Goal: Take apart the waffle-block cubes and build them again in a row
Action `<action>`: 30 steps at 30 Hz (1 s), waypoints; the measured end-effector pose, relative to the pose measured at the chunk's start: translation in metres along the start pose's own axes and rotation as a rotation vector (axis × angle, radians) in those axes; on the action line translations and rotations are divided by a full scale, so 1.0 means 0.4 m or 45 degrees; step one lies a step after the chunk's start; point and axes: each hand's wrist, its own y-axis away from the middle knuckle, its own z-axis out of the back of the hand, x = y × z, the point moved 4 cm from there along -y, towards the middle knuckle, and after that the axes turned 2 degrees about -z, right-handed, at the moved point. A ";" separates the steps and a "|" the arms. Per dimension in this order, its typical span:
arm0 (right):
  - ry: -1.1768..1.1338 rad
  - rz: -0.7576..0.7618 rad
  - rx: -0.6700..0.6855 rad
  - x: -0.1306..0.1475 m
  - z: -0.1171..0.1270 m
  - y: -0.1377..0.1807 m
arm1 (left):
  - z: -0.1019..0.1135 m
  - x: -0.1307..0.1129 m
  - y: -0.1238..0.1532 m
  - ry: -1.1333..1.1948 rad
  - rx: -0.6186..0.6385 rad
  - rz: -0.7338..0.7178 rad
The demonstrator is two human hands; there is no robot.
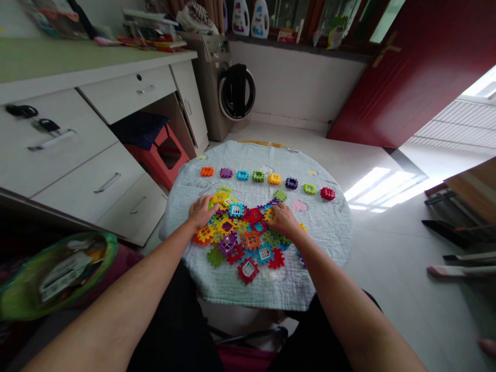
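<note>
A heap of colourful toothed plastic tiles [248, 238] lies in the middle of a small round table covered with a pale blue cloth [329, 232]. My left hand [202, 212] rests on the heap's left edge, fingers bent over yellow and green tiles. My right hand [282, 219] lies on the heap's right side, fingers curled around a yellow tile [269, 214]. Beyond the heap, a row of several single tiles [267, 179] runs across the cloth, from an orange one [206, 171] at the left to a red one [327, 193] at the right.
A white desk with drawers [89, 139] stands on the left, a red stool [165, 155] under it. A washing machine [228, 88] is at the back and a dark red door [411, 72] at the right. A green bag [58, 271] sits near my left arm.
</note>
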 end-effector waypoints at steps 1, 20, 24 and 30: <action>0.010 -0.006 0.001 0.001 -0.001 0.000 | -0.001 0.003 -0.002 0.006 0.013 0.005; 0.060 0.034 -0.018 0.009 0.009 -0.006 | 0.027 0.006 -0.005 0.157 0.114 -0.021; 0.035 0.018 -0.076 -0.008 0.037 -0.025 | 0.033 0.000 -0.006 0.178 0.117 -0.001; 0.038 -0.049 -0.239 -0.072 0.120 -0.153 | 0.039 0.003 0.000 0.267 0.162 0.035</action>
